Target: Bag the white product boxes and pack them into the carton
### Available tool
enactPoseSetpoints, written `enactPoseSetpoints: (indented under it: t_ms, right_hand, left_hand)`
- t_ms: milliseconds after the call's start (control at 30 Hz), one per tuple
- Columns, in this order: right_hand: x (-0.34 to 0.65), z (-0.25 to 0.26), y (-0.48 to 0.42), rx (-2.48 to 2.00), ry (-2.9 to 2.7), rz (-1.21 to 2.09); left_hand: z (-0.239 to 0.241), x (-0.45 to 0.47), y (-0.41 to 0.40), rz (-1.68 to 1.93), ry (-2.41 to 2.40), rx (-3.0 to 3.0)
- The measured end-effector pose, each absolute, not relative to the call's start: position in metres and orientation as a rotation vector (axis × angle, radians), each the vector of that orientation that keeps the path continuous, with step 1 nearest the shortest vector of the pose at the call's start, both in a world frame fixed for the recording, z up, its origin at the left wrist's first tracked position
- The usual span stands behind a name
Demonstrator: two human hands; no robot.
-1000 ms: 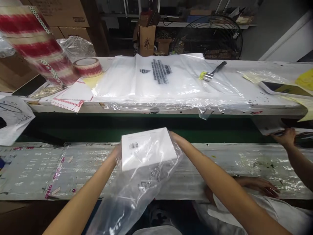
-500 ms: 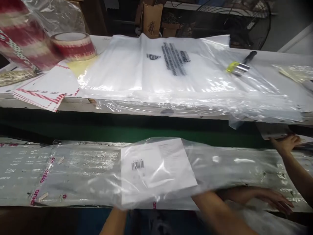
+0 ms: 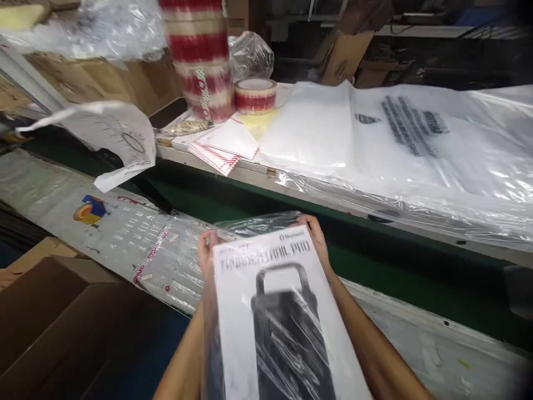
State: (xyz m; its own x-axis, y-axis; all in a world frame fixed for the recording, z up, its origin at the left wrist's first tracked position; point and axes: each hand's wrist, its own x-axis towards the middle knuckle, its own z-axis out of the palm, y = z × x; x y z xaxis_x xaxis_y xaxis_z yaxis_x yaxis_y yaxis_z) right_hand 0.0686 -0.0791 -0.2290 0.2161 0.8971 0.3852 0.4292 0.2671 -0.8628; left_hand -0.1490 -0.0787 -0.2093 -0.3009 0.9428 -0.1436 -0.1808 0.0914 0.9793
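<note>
A white printed box (image 3: 237, 328) inside a clear plastic bag (image 3: 258, 223) stretches from the bottom of the view toward the middle. Its face carries a picture of a black device with a handle and the word Bluetooth. My left hand (image 3: 207, 249) is closed on the far left corner of the bagged box. On the far right corner my right hand (image 3: 315, 239) grips it too, fingers curled over the bag. Parts of both hands are hidden by the box and film.
An open cardboard box (image 3: 45, 305) stands at lower left. Behind the green strip (image 3: 195, 194), a shelf bears a stack of clear bags (image 3: 308, 128), a tape roll (image 3: 255, 95) and a tall tape stack (image 3: 204, 61). A curled paper sheet (image 3: 112, 136) hangs at left.
The view has swung left. The bagged box, earlier low over the work surface with a barcode showing, now points away from me with its pictured face visible. The other person's arm has left view.
</note>
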Motion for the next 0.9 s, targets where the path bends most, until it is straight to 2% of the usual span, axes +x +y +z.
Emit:
enactPoseSetpoints:
  t_ms: [100,200,267,333,433,533,633,800,900]
  right_hand:
    - [0.038,-0.174,-0.096,-0.704,-1.181,0.832]
    - [0.045,-0.124,-0.122,-0.199,-1.702,0.886]
    - [0.061,-0.107,-0.131,-0.192,-2.102,0.934]
    - [0.070,-0.099,-0.137,-0.454,-2.265,0.914]
    - [0.049,-0.093,-0.161,-0.773,-2.308,0.702]
    - [-0.018,-0.094,-0.187,-0.759,-2.440,0.381]
    - [-0.096,-0.106,-0.168,-0.786,-2.544,0.019]
    - [-0.158,-0.128,-0.079,-0.847,-2.782,-0.010]
    - [-0.174,-0.138,-0.071,-0.668,-2.823,-0.154]
  left_hand:
    - [-0.159,-0.181,-0.098,1.757,1.007,1.050]
    - [-0.103,-0.238,-0.127,1.704,0.681,1.779]
    - [-0.079,-0.284,-0.146,1.452,0.758,2.179]
    - [-0.069,-0.328,-0.159,1.242,0.920,2.357]
    - [-0.074,-0.374,-0.169,1.189,1.146,2.346]
    - [-0.083,-0.393,-0.169,1.188,1.302,2.132]
    - [-0.087,-0.400,-0.167,1.088,1.254,1.984]
    - [-0.102,-0.409,-0.178,1.061,1.098,1.711]
    - [-0.133,-0.445,-0.188,1.335,1.061,1.377]
